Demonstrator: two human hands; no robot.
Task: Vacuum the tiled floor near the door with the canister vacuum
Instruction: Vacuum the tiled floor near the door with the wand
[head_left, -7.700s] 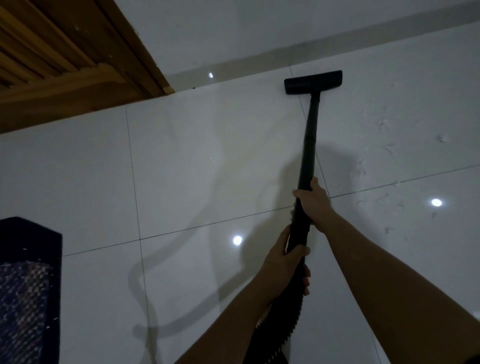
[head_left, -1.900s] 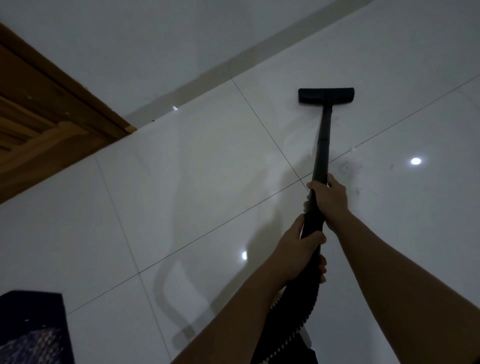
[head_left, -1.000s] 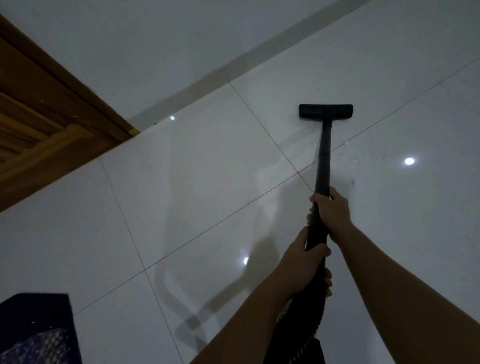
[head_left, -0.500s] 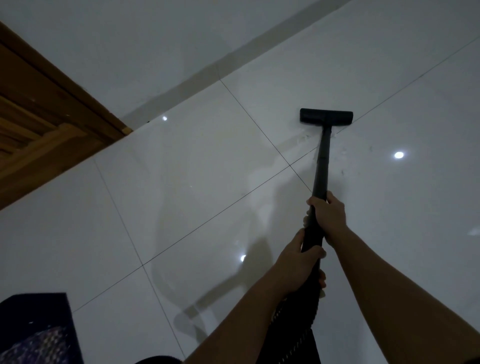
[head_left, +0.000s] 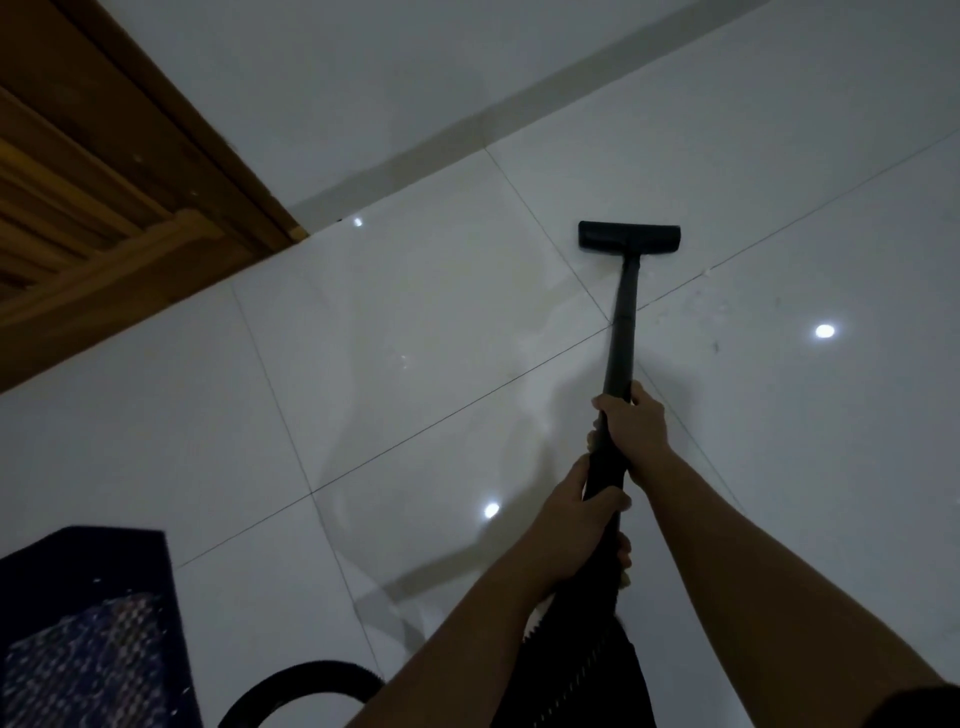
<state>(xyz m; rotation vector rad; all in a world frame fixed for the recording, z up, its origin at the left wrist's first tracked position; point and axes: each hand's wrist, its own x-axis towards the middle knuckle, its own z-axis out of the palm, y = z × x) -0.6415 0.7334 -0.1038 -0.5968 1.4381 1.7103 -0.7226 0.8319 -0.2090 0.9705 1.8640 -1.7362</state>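
A black vacuum wand (head_left: 623, 322) runs from my hands up to its flat floor head (head_left: 628, 236), which rests on the glossy white tiled floor (head_left: 415, 364). My right hand (head_left: 636, 428) grips the wand higher up. Just below it, my left hand (head_left: 582, 525) grips the wand where the ribbed black hose (head_left: 576, 660) begins. A loop of hose (head_left: 291, 691) shows at the bottom edge. Small pale specks (head_left: 706, 273) lie on the tile right of the wand. The canister itself is out of view.
A wooden door and frame (head_left: 104, 197) fill the upper left, meeting a grey skirting strip (head_left: 467, 132) along the white wall. A dark patterned mat (head_left: 88, 634) lies at the lower left. Ceiling lights reflect as bright dots on the tiles.
The floor head has slid slightly left, staying on the tile just beyond the grout crossing. A loop of hose has come into view at the bottom. Both hands keep the same grip.
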